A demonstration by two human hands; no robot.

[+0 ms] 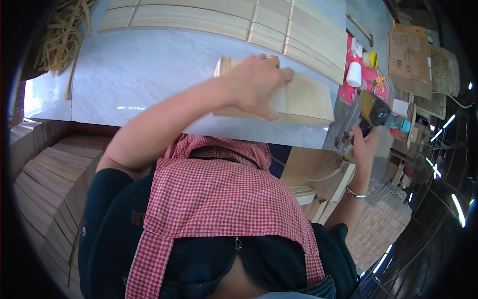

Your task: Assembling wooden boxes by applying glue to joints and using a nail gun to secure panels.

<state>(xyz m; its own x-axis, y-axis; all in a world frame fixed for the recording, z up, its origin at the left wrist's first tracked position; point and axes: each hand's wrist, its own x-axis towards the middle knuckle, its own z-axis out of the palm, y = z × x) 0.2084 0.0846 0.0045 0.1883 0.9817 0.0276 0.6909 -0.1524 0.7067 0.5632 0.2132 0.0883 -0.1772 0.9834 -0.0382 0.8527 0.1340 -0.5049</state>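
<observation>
My left hand point(256, 84) reaches across a long, pale wooden box point(308, 102) that lies near the front edge of the table. Its thumb is on the near side and the fingers are over the top towards the far side, gripping the box. Part of the box is hidden under that hand. Off to the right, my right hand point(364, 142) is wrapped round the handle of a nail gun point(373, 108), which is at the table's right end, apart from the box.
Pale slatted wooden panels point(199, 20) lie along the far side of the table point(134, 74). A white bottle point(354, 74) and yellow tape point(371, 60) stand on a red patch, with a hammer point(361, 30) beyond. Cardboard boxes point(411, 62) are at the right; wood strips point(62, 40) hang at far left.
</observation>
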